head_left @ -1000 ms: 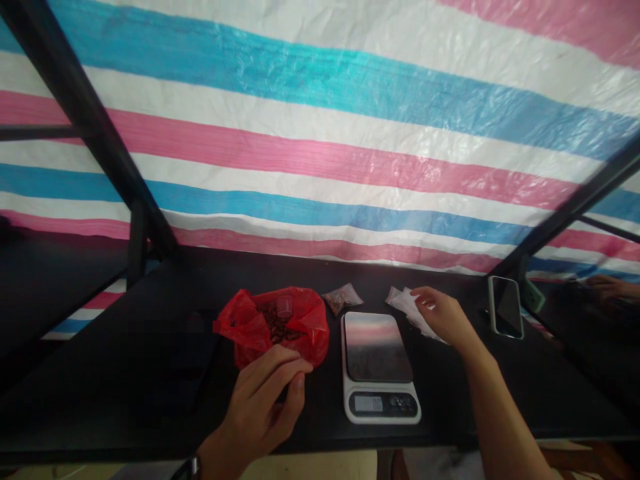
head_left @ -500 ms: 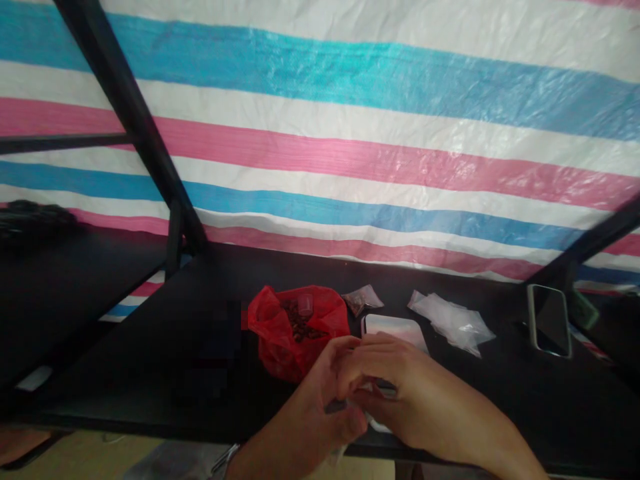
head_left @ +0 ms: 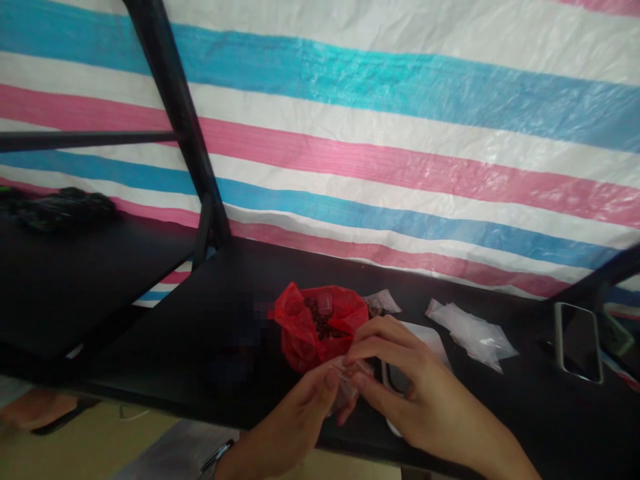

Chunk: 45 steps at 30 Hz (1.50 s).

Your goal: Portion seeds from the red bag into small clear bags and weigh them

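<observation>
Between my two hands is a small clear plastic bag point(head_left: 345, 393), held in front of the red bag. My left hand point(head_left: 305, 413) pinches it from the left, thumb on top. The fingertips of my right hand point(head_left: 410, 380) close on its upper edge; what the bag contains is hard to make out. Just beyond stands an open red plastic bag point(head_left: 313, 343) with brown bean-like pieces and a small clear cup point(head_left: 325, 305) inside. Partly hidden behind my right hand lies a white flat device point(head_left: 435, 341), perhaps a scale.
A small filled clear bag point(head_left: 385, 303) lies behind the red bag. Several flat clear bags point(head_left: 473, 330) are to the right, then a phone point(head_left: 579, 343). A black frame post point(head_left: 175, 113) rises at left before a striped sheet point(head_left: 380, 133).
My hands have drawn slightly apart, and the clear bag between them shows more now. The view has shifted left, so the table things sit further right.
</observation>
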Each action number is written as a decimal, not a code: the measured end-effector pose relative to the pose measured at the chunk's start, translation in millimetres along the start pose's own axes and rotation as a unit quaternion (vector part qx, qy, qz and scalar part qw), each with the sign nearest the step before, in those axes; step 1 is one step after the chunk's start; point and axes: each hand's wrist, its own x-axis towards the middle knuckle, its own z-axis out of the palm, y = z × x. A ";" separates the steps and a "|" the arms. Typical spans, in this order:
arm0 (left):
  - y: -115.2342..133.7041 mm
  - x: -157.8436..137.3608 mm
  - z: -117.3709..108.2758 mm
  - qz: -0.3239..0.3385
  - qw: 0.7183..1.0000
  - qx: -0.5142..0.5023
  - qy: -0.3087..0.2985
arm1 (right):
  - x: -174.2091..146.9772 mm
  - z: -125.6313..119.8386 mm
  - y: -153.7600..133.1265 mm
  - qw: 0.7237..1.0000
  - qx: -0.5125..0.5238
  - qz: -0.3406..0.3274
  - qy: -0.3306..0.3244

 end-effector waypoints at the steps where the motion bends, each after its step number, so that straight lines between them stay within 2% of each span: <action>1: -0.5 -0.8 -2.2 -0.006 1.000 -0.002 0.021 | 0.7 2.1 -1.3 1.000 -0.015 -0.002 -0.001; 4: -2.2 -1.4 -8.3 0.006 0.999 -0.014 0.038 | 2.6 7.8 -3.0 0.999 -0.051 -0.008 0.001; 7: -1.6 -0.9 -11.9 0.038 0.998 -0.052 -0.006 | 3.7 10.8 -2.8 0.999 -0.042 -0.011 -0.029; 10: 0.6 -1.9 -12.6 0.039 0.993 -0.110 -0.034 | 2.0 11.1 -3.3 0.999 -0.023 -0.008 -0.048; 13: 0.8 -3.8 -14.4 0.020 0.987 -0.157 -0.009 | -1.3 11.4 -3.3 0.998 -0.020 -0.012 -0.056; 15: -1.3 -3.9 -18.2 0.005 0.984 -0.178 0.008 | 0.8 13.2 -0.3 0.999 -0.001 -0.014 -0.043; 18: -7.7 -3.2 -27.0 0.021 0.989 -0.147 0.022 | 19.9 21.1 10.7 0.999 0.002 0.022 0.024; 20: -13.5 -3.8 -32.6 0.017 0.993 -0.109 0.040 | 43.7 30.7 20.2 0.993 -0.079 0.080 0.048; 23: -20.8 -6.6 -38.0 -0.001 0.996 -0.063 0.067 | 83.6 49.1 32.0 0.950 -0.265 0.166 -0.015; 25: -20.6 -8.5 -39.2 -0.012 0.997 -0.036 0.073 | 103.1 60.3 37.2 0.912 -0.361 0.188 -0.044; 28: -10.1 -9.8 -37.7 -0.027 0.997 0.016 0.070 | 113.8 68.7 43.5 0.898 -0.395 0.182 -0.067; 32: 5.1 -9.6 -34.5 -0.051 0.994 0.046 0.090 | 104.7 60.8 53.4 0.903 -0.398 0.130 -0.094; 37: 4.7 -9.3 -35.4 -0.046 0.991 0.045 0.113 | 91.6 45.4 66.5 0.913 -0.379 0.068 -0.134; 42: 6.7 -11.2 -37.3 -0.038 0.987 0.062 0.141 | 85.8 43.0 71.5 0.959 -0.253 0.036 -0.120; 45: 7.1 -13.9 -40.5 -0.045 0.979 0.103 0.172 | 84.9 40.5 73.3 0.973 -0.192 0.020 -0.124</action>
